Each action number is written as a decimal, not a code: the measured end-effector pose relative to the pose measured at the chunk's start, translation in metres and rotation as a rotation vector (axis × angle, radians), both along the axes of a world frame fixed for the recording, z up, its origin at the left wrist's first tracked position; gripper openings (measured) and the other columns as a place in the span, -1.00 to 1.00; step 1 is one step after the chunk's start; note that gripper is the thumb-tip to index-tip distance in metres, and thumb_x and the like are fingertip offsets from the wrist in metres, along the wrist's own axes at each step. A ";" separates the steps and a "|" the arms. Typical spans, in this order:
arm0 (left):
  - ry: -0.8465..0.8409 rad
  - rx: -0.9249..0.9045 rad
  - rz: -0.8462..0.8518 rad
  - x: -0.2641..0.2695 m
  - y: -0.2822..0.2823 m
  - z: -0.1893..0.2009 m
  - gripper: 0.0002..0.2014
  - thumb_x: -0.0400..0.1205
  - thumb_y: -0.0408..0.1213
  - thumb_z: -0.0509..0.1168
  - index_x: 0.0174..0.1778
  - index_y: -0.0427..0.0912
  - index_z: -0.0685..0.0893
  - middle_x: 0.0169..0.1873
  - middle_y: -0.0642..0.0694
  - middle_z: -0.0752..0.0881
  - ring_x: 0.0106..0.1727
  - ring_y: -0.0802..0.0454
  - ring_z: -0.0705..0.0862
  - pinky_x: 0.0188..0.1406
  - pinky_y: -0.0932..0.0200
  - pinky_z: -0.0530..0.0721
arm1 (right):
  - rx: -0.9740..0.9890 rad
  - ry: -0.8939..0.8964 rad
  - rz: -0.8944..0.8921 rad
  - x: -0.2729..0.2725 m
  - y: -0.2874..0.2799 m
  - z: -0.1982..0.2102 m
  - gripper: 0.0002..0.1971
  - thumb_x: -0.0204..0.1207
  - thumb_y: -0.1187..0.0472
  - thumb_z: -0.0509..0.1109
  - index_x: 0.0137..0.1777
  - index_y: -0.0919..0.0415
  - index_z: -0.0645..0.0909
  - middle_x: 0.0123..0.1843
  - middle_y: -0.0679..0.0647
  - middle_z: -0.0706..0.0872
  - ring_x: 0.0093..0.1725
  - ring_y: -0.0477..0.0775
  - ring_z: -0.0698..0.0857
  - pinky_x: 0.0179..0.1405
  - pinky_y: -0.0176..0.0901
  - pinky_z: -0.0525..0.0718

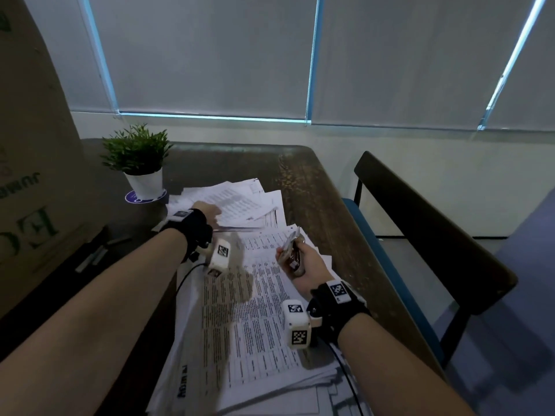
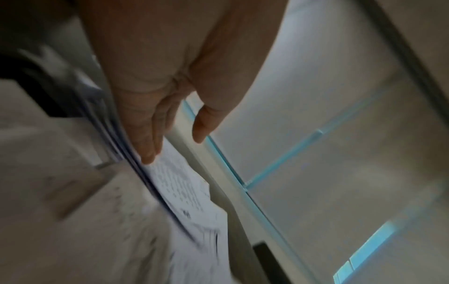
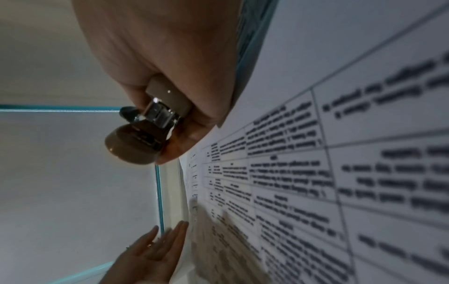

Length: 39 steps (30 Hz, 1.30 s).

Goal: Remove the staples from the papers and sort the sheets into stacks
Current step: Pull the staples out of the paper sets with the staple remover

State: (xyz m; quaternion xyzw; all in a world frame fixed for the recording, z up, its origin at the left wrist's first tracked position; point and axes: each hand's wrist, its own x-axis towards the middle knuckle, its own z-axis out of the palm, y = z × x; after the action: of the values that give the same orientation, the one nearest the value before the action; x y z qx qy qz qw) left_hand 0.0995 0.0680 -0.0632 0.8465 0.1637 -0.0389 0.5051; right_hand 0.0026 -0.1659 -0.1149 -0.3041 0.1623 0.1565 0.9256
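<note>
The near stack of printed sheets (image 1: pixel 258 313) lay on the surface (image 1: pixel 312 187) directly under the right hand (image 1: pixel 303 259), while the far stack (image 1: pixel 240 202) sat under the left hand (image 1: pixel 207 213), whose fingers (image 2: pixel 148 142) were spread flat on its top sheet, apparently setting down a freed page. The right grip was closed round the staple remover (image 3: pixel 143 132), so the next move probably called for finding another stapled corner. No staple could be made out, and the left wrist view was blurred.

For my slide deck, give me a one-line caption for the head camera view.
Right hand grips a staple remover above printed sheets while the left hand rests open on the far pile.
</note>
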 end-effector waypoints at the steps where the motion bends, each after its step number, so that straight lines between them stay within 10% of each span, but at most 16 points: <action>1: 0.008 0.212 -0.112 -0.011 -0.006 0.000 -0.88 0.70 -0.27 0.19 -0.01 -0.26 0.53 -0.19 -0.18 0.59 -0.22 -0.11 0.55 -0.08 0.02 0.57 | -0.012 -0.008 -0.007 -0.001 0.000 0.000 -0.73 0.75 0.16 0.21 0.30 0.35 0.47 -0.08 0.29 0.60 -0.18 0.14 0.64 -0.65 -0.21 0.66; 5: 0.006 0.810 -0.485 -0.057 -0.027 -0.008 -0.69 0.62 -0.04 0.30 0.06 -0.22 0.71 0.00 -0.13 0.67 0.09 -0.12 0.64 0.03 0.07 0.58 | -0.097 -0.037 -0.044 -0.004 -0.002 -0.004 -0.79 0.75 0.15 0.22 0.18 0.31 0.52 -0.16 0.27 0.66 -0.35 0.10 0.74 -0.58 -0.19 0.73; 10: 0.017 1.068 -0.458 -0.088 -0.016 -0.005 -0.57 0.53 0.05 0.32 0.08 -0.26 0.69 0.09 -0.23 0.59 0.18 -0.19 0.54 0.07 0.03 0.53 | -0.128 -0.077 -0.090 -0.006 -0.002 -0.005 -0.79 0.74 0.16 0.23 0.23 0.30 0.50 -0.16 0.28 0.68 -0.37 0.10 0.75 -0.55 -0.19 0.74; 14: -0.028 0.609 -0.351 -0.100 -0.003 0.015 -0.84 0.51 -0.17 0.46 -0.13 -0.15 0.66 -0.14 -0.13 0.74 -0.19 0.07 0.65 -0.28 0.23 0.54 | -0.152 -0.082 -0.085 -0.010 -0.002 -0.003 -0.76 0.74 0.15 0.23 0.27 0.31 0.49 -0.17 0.28 0.70 -0.43 0.08 0.76 -0.56 -0.20 0.72; 17: -0.042 0.076 -0.271 -0.109 0.003 0.021 -0.82 0.51 -0.28 0.46 -0.04 -0.25 0.69 -0.16 -0.26 0.79 -0.20 -0.09 0.76 -0.25 0.10 0.69 | -0.186 -0.087 -0.092 -0.013 -0.003 0.005 -0.88 0.74 0.21 0.22 0.04 0.25 0.53 -0.20 0.25 0.68 -0.40 0.08 0.74 -0.53 -0.17 0.75; 22: 0.185 -0.610 -0.176 -0.119 -0.003 -0.003 -0.76 0.63 -0.18 0.26 0.04 -0.30 0.63 -0.10 -0.29 0.70 -0.21 -0.18 0.68 -0.16 -0.03 0.66 | -0.557 -0.368 -0.004 -0.017 -0.009 0.023 -0.52 0.66 0.29 0.33 0.53 -0.05 0.37 0.08 0.22 0.70 -0.17 0.17 0.78 -0.17 0.15 0.81; 27: 0.279 -0.446 -0.119 -0.119 -0.029 -0.027 -0.86 0.70 -0.35 0.16 -0.11 -0.35 0.53 -0.22 -0.28 0.55 -0.27 -0.19 0.56 -0.20 -0.05 0.58 | -1.679 -0.724 0.356 -0.024 0.001 0.041 -0.42 0.62 0.18 0.38 0.64 0.06 0.35 0.52 0.15 0.53 0.35 0.14 0.59 0.34 -0.04 0.58; 31: 0.222 -0.250 -0.061 -0.085 -0.024 -0.063 -0.71 0.50 -0.28 0.44 0.03 -0.39 0.62 0.10 -0.37 0.64 0.09 -0.30 0.64 0.28 -0.23 0.57 | -1.828 -0.766 0.437 -0.028 0.016 0.039 -0.60 0.66 0.23 0.26 0.48 0.22 0.52 0.39 0.22 0.65 0.31 0.25 0.62 0.33 0.06 0.59; 36: 0.208 -0.055 -0.049 -0.107 -0.043 -0.041 -0.36 0.45 -0.16 0.53 0.33 -0.48 0.53 0.25 -0.25 0.60 0.35 -0.23 0.55 0.18 0.08 0.48 | -2.001 -0.886 0.522 -0.027 0.026 0.038 -0.78 0.72 0.18 0.18 0.10 0.32 0.57 0.13 0.23 0.70 0.07 0.24 0.65 -0.33 -0.16 0.44; 39: 0.219 0.013 -0.038 -0.108 -0.049 -0.041 -0.37 0.51 -0.16 0.48 0.38 -0.47 0.49 0.37 -0.29 0.55 0.38 -0.22 0.52 0.12 0.08 0.48 | -2.055 -0.880 0.518 -0.025 0.030 0.031 -0.78 0.73 0.14 0.17 0.10 0.30 0.53 0.12 0.24 0.68 0.07 0.24 0.66 -0.32 -0.16 0.33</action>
State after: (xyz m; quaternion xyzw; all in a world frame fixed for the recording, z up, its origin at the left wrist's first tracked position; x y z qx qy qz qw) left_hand -0.0089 0.0192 -0.1042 0.8434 0.2019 -0.1396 0.4780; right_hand -0.0221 -0.1361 -0.0836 -0.9688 -0.1916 0.0161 0.1564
